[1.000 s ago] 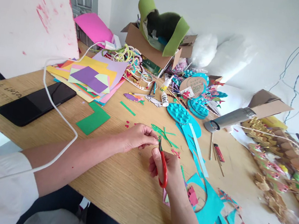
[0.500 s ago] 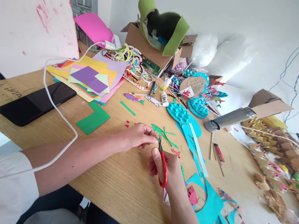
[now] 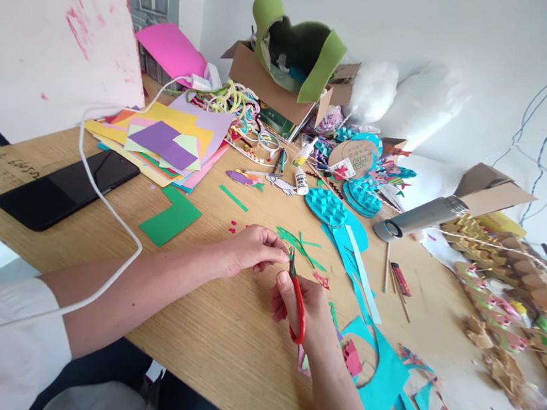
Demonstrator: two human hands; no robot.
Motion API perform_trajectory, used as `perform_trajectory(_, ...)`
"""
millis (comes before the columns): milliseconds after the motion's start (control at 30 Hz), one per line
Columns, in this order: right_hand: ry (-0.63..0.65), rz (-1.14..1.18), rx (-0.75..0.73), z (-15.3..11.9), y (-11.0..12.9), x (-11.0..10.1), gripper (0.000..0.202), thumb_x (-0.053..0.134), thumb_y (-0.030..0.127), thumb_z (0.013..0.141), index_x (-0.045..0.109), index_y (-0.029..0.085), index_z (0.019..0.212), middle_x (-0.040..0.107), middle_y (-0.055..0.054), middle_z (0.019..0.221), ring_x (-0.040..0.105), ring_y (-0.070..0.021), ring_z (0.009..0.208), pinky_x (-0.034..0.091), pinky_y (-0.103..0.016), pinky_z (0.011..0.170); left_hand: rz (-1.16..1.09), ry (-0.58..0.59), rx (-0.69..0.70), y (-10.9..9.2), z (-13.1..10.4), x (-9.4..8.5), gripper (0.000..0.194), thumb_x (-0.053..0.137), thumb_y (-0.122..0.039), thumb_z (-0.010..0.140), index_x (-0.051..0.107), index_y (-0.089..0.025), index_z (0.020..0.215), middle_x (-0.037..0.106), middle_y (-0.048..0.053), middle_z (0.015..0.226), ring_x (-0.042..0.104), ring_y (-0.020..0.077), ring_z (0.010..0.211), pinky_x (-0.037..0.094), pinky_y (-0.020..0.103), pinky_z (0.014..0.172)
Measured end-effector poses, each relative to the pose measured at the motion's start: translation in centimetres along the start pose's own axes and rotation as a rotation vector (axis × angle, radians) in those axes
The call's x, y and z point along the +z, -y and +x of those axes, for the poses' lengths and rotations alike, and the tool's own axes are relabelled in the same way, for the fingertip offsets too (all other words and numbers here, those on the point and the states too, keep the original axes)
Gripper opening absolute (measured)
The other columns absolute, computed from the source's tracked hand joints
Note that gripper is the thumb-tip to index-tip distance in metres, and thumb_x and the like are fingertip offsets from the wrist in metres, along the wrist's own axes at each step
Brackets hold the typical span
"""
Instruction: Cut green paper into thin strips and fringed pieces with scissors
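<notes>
My right hand (image 3: 305,303) is closed around a pair of red-handled scissors (image 3: 298,312), whose blades point up and away from me. Right at the blade tips, my left hand (image 3: 260,250) is closed in a pinch; what sits between its fingertips is too small to make out. Thin green paper strips (image 3: 302,244) lie on the table just beyond both hands. Small red paper bits (image 3: 233,226) rest behind the left hand, and red scraps (image 3: 321,280) lie beside the right one. A cut green sheet (image 3: 171,217) is further left.
A black phone (image 3: 67,188) and a paper stack (image 3: 161,140) are on the left, crossed by a white cable (image 3: 107,200). Glue bottles (image 3: 301,182) stand at the back. Blue paper offcuts (image 3: 381,380) and a metallic cylinder (image 3: 420,217) lie to the right.
</notes>
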State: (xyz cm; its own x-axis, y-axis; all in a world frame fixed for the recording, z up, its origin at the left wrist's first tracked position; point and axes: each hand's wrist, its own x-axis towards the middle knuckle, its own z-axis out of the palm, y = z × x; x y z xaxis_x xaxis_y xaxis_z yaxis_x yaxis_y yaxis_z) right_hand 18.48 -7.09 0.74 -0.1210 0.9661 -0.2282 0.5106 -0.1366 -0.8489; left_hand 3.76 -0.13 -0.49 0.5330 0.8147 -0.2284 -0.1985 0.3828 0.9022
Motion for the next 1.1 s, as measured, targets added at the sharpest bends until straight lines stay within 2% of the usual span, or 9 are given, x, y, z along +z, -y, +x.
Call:
perform_trajectory(433,-0.049,0.053,0.101,-0.13,0.37,0.21,0.051,0.060,0.061,0.076,0.051,0.016,0.053,0.058,-0.003,0.044,0.052,-0.0124,0.035,0.035,-0.020,0.035,-0.014,0.002,0.002,-0.02,-0.02,-0.02,0.014,0.068,-0.024,0.061,0.061,-0.015,0.069,0.049,-0.006,0.051,0.038,0.0045,0.043,0.026,0.020,0.040)
perform_trajectory(1100,-0.047,0.027,0.136,-0.06,0.39,0.09,0.054,0.060,0.063,0.073,0.052,0.015,0.051,0.058,-0.004,0.044,0.052,-0.0111,0.034,0.033,-0.018,0.033,0.002,-0.005,0.017,0.06,0.06,-0.17,0.014,0.067,-0.024,0.062,0.061,-0.014,0.070,0.047,-0.006,0.051,0.038,0.0045,0.043,0.027,0.020,0.040)
